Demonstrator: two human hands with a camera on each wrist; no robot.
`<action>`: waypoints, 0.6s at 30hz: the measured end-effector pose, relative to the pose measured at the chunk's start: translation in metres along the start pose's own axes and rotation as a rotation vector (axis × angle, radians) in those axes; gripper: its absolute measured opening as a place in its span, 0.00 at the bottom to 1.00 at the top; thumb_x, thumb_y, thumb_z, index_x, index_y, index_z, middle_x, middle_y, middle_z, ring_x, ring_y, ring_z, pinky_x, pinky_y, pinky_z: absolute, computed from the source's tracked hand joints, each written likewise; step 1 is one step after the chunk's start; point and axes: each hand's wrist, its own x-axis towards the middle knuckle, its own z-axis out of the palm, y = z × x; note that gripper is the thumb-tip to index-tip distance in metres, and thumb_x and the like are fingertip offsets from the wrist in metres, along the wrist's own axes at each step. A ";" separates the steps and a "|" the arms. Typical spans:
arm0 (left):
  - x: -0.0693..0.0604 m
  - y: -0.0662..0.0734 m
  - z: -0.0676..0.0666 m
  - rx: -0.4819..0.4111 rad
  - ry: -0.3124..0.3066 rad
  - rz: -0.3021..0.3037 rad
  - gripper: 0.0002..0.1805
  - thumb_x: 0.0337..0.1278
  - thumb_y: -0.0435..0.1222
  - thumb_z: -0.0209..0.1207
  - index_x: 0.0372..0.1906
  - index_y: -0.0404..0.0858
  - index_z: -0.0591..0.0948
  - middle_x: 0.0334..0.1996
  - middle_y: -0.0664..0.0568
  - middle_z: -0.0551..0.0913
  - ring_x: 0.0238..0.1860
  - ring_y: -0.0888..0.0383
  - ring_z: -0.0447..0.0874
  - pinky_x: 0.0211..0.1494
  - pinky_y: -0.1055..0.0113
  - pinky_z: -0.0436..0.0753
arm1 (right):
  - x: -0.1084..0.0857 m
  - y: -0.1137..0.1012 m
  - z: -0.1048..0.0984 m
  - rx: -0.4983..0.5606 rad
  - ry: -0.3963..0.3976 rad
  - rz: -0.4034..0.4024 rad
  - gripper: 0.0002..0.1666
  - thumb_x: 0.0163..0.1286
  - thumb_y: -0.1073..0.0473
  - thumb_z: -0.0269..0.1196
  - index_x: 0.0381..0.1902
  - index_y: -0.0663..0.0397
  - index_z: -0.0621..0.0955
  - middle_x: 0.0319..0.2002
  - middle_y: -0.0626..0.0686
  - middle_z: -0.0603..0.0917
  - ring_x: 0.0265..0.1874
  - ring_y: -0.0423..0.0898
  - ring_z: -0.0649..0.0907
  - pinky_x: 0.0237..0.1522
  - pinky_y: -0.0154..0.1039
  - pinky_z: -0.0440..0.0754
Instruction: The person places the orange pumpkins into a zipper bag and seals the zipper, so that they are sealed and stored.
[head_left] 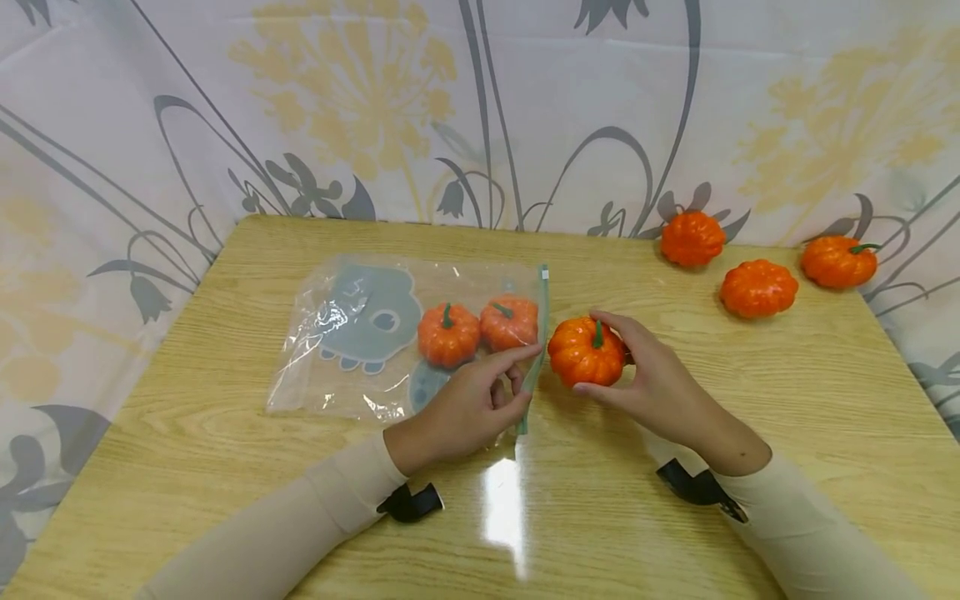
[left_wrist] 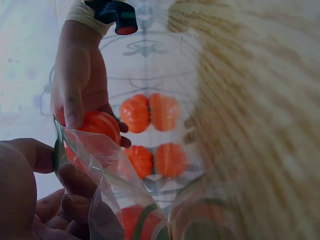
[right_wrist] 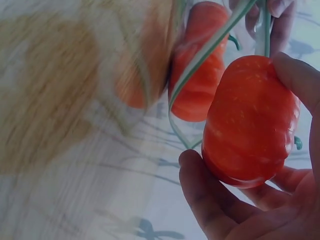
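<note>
**Fingers [head_left: 617, 396] of the right hand [head_left: 667, 383] being clamped round a pumpkin [head_left: 585, 354] at the mouth of a bag [head_left: 367, 287]**

The pumpkin is being gripped between thumb and fingers, its green stem upward in the head view. It is being held just beside the bag's green strip [head_left: 544, 308], on the right-hand side of the bag. The strip is being pinched by the left hand [head_left: 472, 408], whose thumb and forefinger are being set against it from opposite sides in the left wrist view. In the right wrist view the strip is being parted into a loop, and the mouth is being shown open.

The clear bag, printed with a blue-grey creature, is being supported flat on the desk [head_left: 225, 333]. Two pumpkins are being enclosed in it side by side: a left one [head_left: 447, 335] and a right one [head_left: 510, 323], the latter being seated nearer the strip. Three more are being borne by the desk near its far right corner: a back one [head_left: 692, 239], a front one [head_left: 759, 288] and an outer one [head_left: 838, 262]. The far edge is being backed by a flowered cloth [head_left: 420, 108].
</note>
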 end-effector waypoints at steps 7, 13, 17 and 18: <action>0.001 0.001 0.000 -0.003 -0.002 -0.007 0.30 0.66 0.31 0.58 0.72 0.39 0.69 0.36 0.51 0.77 0.19 0.69 0.68 0.23 0.74 0.75 | 0.000 0.002 0.004 -0.018 0.005 -0.048 0.50 0.56 0.54 0.77 0.73 0.56 0.66 0.64 0.57 0.71 0.58 0.52 0.77 0.55 0.47 0.83; 0.001 0.002 -0.001 -0.003 -0.001 -0.001 0.30 0.66 0.30 0.58 0.72 0.39 0.69 0.36 0.50 0.76 0.20 0.68 0.69 0.24 0.75 0.74 | 0.001 0.003 0.008 -0.020 0.001 -0.080 0.51 0.56 0.56 0.77 0.73 0.56 0.66 0.64 0.57 0.73 0.57 0.52 0.79 0.53 0.49 0.84; 0.001 0.001 -0.001 -0.006 -0.003 0.000 0.30 0.66 0.30 0.58 0.72 0.39 0.69 0.37 0.50 0.76 0.20 0.68 0.69 0.24 0.75 0.74 | 0.001 0.004 0.010 -0.022 -0.002 -0.099 0.51 0.56 0.58 0.77 0.74 0.56 0.65 0.66 0.58 0.73 0.56 0.50 0.79 0.50 0.42 0.85; 0.001 0.001 -0.001 -0.010 -0.005 0.000 0.30 0.66 0.30 0.58 0.72 0.39 0.68 0.37 0.50 0.76 0.20 0.68 0.69 0.24 0.75 0.74 | 0.001 0.004 0.010 -0.019 -0.004 -0.099 0.52 0.56 0.58 0.77 0.75 0.56 0.64 0.66 0.58 0.73 0.56 0.50 0.79 0.50 0.41 0.85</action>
